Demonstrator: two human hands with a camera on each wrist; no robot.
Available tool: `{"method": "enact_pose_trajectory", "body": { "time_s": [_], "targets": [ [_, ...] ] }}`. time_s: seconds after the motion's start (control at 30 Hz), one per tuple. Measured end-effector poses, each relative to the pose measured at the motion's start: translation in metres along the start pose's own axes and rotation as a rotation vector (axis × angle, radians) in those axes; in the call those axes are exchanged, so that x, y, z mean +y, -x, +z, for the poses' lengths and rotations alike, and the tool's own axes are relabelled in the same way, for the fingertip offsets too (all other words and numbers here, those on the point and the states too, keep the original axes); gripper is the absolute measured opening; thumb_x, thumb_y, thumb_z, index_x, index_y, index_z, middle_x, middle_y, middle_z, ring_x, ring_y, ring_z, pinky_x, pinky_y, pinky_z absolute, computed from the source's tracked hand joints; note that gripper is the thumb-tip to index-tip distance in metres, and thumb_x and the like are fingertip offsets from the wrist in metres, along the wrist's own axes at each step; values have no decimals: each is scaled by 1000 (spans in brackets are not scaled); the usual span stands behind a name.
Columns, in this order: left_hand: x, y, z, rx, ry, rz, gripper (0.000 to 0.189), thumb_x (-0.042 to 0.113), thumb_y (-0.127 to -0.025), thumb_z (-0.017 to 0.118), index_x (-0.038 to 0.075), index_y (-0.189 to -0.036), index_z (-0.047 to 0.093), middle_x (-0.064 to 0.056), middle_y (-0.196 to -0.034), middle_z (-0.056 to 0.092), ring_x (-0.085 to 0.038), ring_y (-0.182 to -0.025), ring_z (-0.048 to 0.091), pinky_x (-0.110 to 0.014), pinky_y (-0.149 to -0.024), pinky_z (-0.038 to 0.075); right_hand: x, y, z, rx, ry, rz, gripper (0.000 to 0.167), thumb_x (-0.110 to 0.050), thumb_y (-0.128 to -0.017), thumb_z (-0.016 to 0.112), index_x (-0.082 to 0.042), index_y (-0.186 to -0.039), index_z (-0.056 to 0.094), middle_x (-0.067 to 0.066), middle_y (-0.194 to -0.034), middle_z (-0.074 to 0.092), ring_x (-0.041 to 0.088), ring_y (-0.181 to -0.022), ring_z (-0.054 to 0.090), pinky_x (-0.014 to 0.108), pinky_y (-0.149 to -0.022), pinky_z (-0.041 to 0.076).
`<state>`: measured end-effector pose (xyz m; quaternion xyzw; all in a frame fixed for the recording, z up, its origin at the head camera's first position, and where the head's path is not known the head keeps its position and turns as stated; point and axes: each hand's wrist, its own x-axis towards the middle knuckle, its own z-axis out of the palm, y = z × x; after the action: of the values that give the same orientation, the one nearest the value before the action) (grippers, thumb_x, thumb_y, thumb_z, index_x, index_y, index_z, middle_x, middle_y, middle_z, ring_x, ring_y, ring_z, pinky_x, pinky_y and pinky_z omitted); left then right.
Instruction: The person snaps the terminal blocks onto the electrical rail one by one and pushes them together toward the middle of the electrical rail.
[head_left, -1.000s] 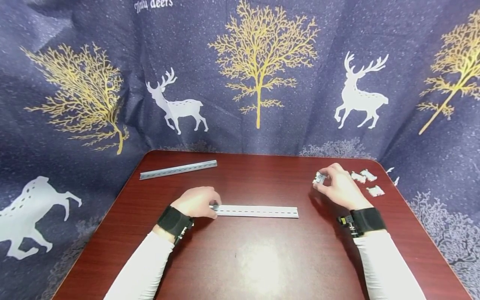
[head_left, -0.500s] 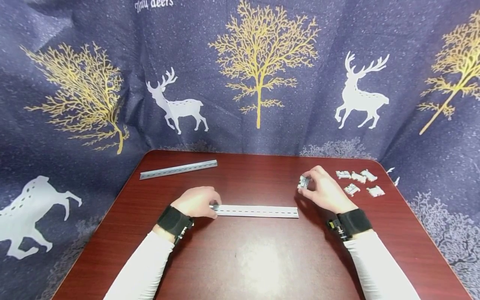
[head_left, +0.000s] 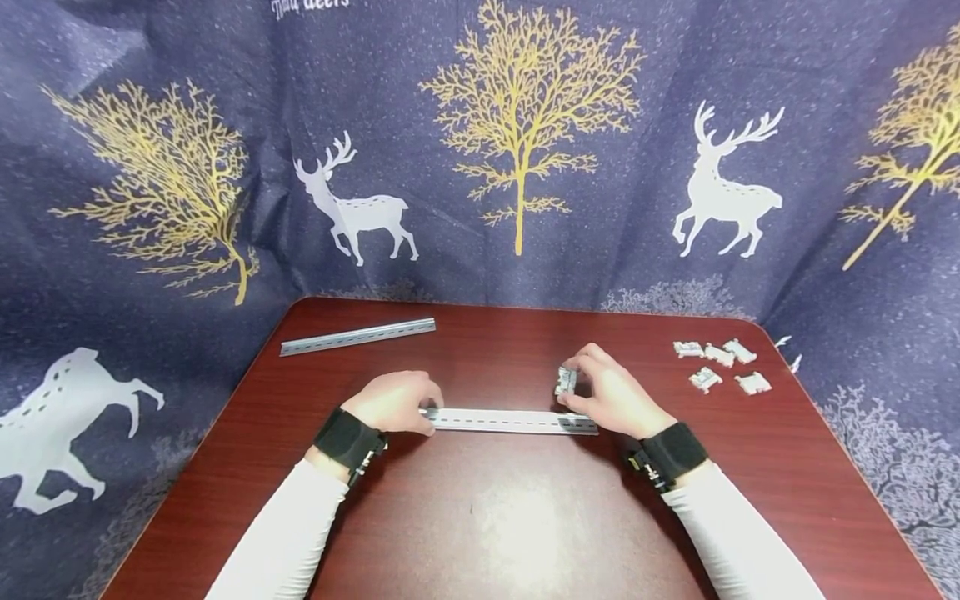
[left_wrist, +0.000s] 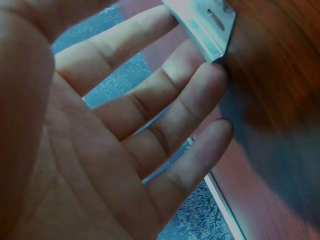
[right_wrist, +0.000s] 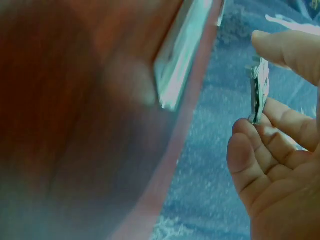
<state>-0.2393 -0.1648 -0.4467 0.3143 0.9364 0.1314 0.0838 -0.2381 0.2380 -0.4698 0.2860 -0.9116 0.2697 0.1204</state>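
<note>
A slotted metal DIN rail [head_left: 502, 420] lies across the middle of the table. My left hand [head_left: 393, 404] holds its left end between thumb and fingers; in the left wrist view, fingertips touch the rail's end [left_wrist: 207, 25]. My right hand [head_left: 611, 392] pinches a small pale grey terminal block [head_left: 566, 381], held upright just above and behind the rail's right part, apart from it. From the right wrist, the block [right_wrist: 258, 90] shows edge-on between the thumb and fingers, with the rail's other end [right_wrist: 175, 80] beside it.
A second DIN rail [head_left: 357, 337] lies slanted at the back left of the dark red table [head_left: 465, 517]. Several similar pale blocks [head_left: 705, 380] lie loose at the back right. A blue patterned cloth [head_left: 480, 275] hangs behind the table.
My right hand has carried the terminal block left and nearer, from beside the loose blocks to over the rail's right end. The left hand stays at the rail's left end.
</note>
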Motion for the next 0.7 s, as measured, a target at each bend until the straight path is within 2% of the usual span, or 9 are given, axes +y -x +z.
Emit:
{"method": "enact_pose_trajectory", "body": {
  "time_s": [0.13, 0.23, 0.33, 0.47, 0.6, 0.7],
  "targets": [
    [-2, -1, 0, 5, 2, 16, 26, 31, -80, 97, 22, -101, 83, 6, -95, 70, -11, -83, 58, -37, -75, 53, -9, -4, 8, -8, 5, -14, 40, -21, -89, 94, -7, -120, 75, 0, -115, 62, 17, -96, 63, 38, -86, 56],
    [-3, -3, 1, 39, -27, 34, 29, 40, -82, 96, 22, -101, 82, 7, -92, 69, -10, -81, 57, -35, -73, 52, -16, -8, 13, -11, -9, -28, 40, -21, -88, 94, -6, -119, 75, 1, -114, 62, 20, -97, 65, 39, -87, 57],
    [-4, -7, 3, 111, -72, 55, 30, 47, -88, 91, 22, -104, 83, 7, -91, 67, -11, -81, 58, -35, -72, 52, -23, -13, 18, -15, -23, -43, 40, -21, -88, 95, -6, -119, 74, 1, -114, 61, 23, -98, 66, 40, -88, 57],
    [-1, -12, 5, 239, -91, 74, 27, 44, -97, 86, 19, -108, 84, 4, -95, 70, -15, -88, 66, -37, -75, 57, -31, -21, 27, -19, -29, -62, 41, -21, -87, 95, -6, -119, 74, 1, -114, 61, 22, -98, 66, 38, -89, 57],
    [5, -16, 7, 324, -23, 43, 24, 40, -101, 82, 18, -109, 85, 1, -101, 75, -19, -95, 71, -40, -77, 60, -40, -30, 34, -14, -41, -86, 42, -20, -86, 95, -5, -120, 75, 1, -115, 61, 21, -96, 64, 36, -88, 55],
    [12, -20, 9, 333, 71, 7, 24, 40, -104, 78, 18, -112, 85, 1, -105, 77, -21, -101, 73, -43, -84, 60, -46, -36, 39, -3, -47, -105, 42, -21, -86, 95, -5, -120, 75, 2, -115, 62, 21, -95, 64, 34, -87, 54]
  ]
}}
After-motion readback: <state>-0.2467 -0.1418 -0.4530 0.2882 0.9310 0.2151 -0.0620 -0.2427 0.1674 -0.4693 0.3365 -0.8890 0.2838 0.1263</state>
